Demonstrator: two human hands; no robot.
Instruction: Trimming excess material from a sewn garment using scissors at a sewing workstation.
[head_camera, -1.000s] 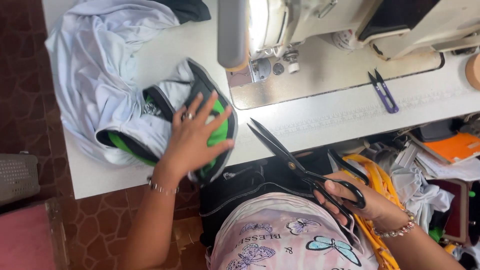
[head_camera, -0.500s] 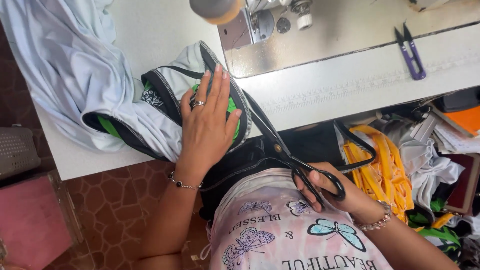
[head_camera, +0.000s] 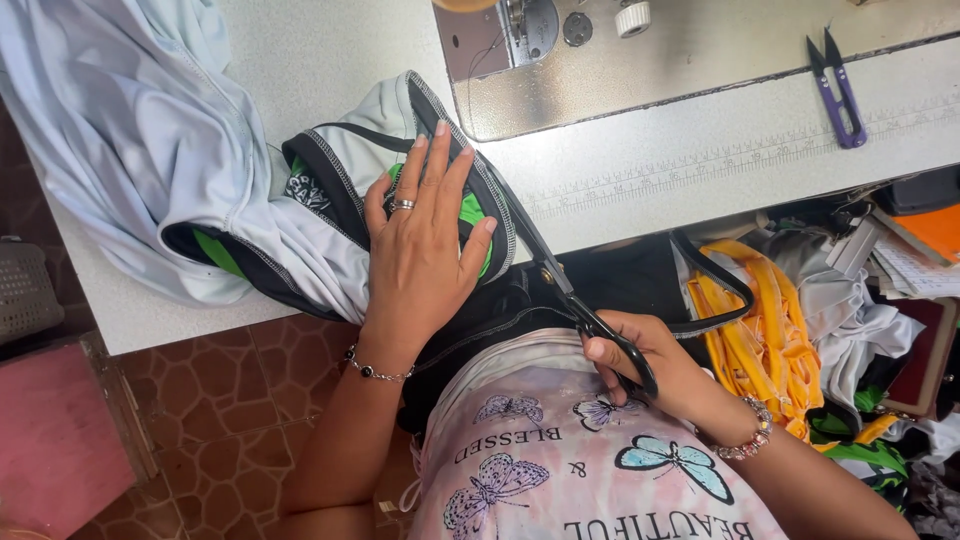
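Closest in, the right hand (head_camera: 650, 365) is gripping the loops of a pair of black scissors (head_camera: 560, 290), fingers threaded through and closed around the handles. The blades are running up and away from the lap, slipping under the near edge of the garment piece (head_camera: 330, 195) right at the table's front edge; how far apart they are standing cannot be told, since the tips are hidden beneath the cloth.

A little further out, the left hand (head_camera: 425, 240) is lying flat and spread wide on top of that piece, pale grey with black trim and a bright green panel, pinning it to the white table (head_camera: 640, 160). It is grasping nothing, just pressing down.

Here is the danger as I judge it: those fingertips are sitting just beside the line of the blades, and with the tips out of sight under the fabric, a cut could catch a finger or bite into a layer that is bunched underneath. The piece is also overhanging the table edge, so a tug from the scissors could drag it off line.

Further back, a heap of pale blue fabric (head_camera: 130, 130) is spilling over the left side, the metal bed of a sewing machine (head_camera: 700, 50) is lying beyond, and purple thread snips (head_camera: 835, 90) are resting at the far right.
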